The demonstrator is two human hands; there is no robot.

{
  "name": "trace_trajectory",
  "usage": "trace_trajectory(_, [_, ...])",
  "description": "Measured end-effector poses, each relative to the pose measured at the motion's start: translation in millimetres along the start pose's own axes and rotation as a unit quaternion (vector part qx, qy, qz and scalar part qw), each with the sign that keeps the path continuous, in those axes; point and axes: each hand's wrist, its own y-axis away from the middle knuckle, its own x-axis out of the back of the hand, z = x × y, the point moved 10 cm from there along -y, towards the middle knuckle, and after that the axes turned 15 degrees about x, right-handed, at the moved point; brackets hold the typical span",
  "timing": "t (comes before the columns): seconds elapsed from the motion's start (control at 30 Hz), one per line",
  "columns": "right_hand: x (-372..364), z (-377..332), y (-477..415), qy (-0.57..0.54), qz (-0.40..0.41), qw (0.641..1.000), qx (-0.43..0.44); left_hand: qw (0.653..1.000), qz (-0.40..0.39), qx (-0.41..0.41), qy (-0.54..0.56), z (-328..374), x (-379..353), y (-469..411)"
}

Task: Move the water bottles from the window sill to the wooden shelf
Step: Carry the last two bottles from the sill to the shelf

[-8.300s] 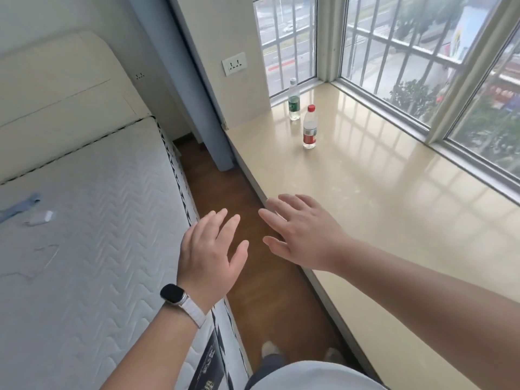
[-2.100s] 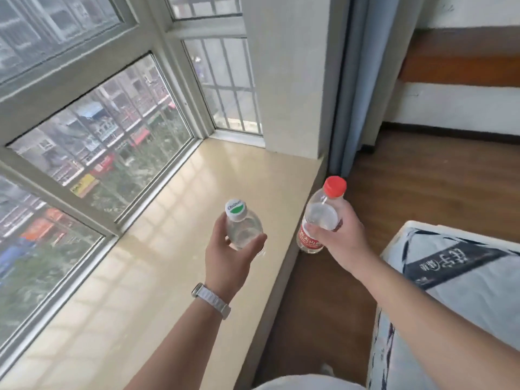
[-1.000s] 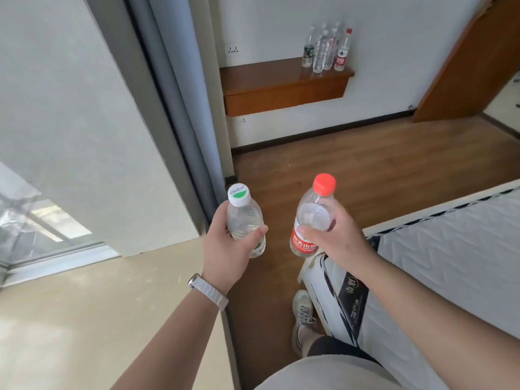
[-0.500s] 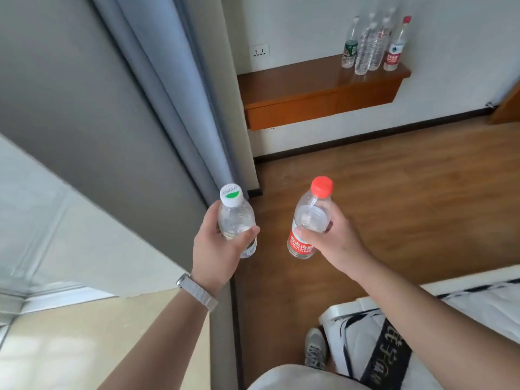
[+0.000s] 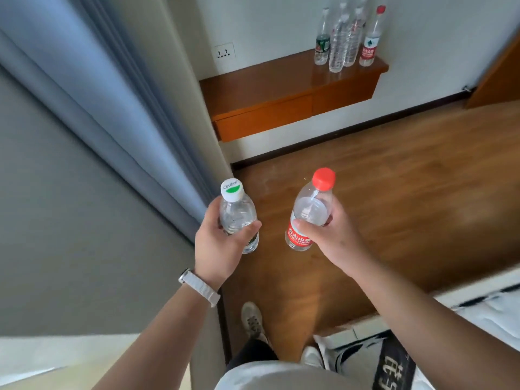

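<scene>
Wooden flooring [image 5: 394, 192] is seen beneath two upright bottles: the white-capped bottle [image 5: 237, 218] is gripped by the left hand [image 5: 219, 246], the red-capped bottle [image 5: 309, 212] by the right hand [image 5: 334, 235], both arms extended forward.

Each hand grips one bottle — left hand [image 5: 218, 249] the white-capped bottle [image 5: 237, 218], right hand [image 5: 334, 235] the red-capped bottle [image 5: 309, 212].

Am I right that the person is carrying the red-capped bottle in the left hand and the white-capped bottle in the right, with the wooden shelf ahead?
Not quite: the hands are swapped. The head view shows the red-capped bottle in the right hand and the white-capped bottle in the left hand. The wooden shelf is indeed ahead.
</scene>
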Motion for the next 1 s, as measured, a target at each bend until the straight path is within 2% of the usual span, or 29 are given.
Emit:
trace_trajectory(0.27, [-2.8, 33.9, -95.3, 0.061, 0.059, 0.996, -0.039, 0.997, -0.068, 0.007, 0.019, 10.4, -35.9, -128.4])
trace_trajectory(0.4, [-31.3, 21.3, -170.9, 0.109, 0.067, 0.99, -0.052, 0.995, -0.095, -0.002, 0.028, 27.7, -30.9, -208.9])
trace_trajectory(0.53, [-59.6, -2.7, -235.4, 0.144, 0.064, 0.987, -0.015, 0.995, -0.098, -0.005, 0.018, 42.4, -24.7, -278.1])
trace_trajectory(0.77, [-76.9, 6.9, -286.3, 0.155, 0.065, 0.986, -0.023, 0.993, -0.118, -0.019, 0.013, 64.5, -20.7, -345.0])
trace_trajectory(1.0, [-65.2, 40.9, -339.1, 0.133, 0.068, 0.988, -0.037, 0.995, -0.097, -0.006, 0.004, 69.6, -34.7, -397.8])
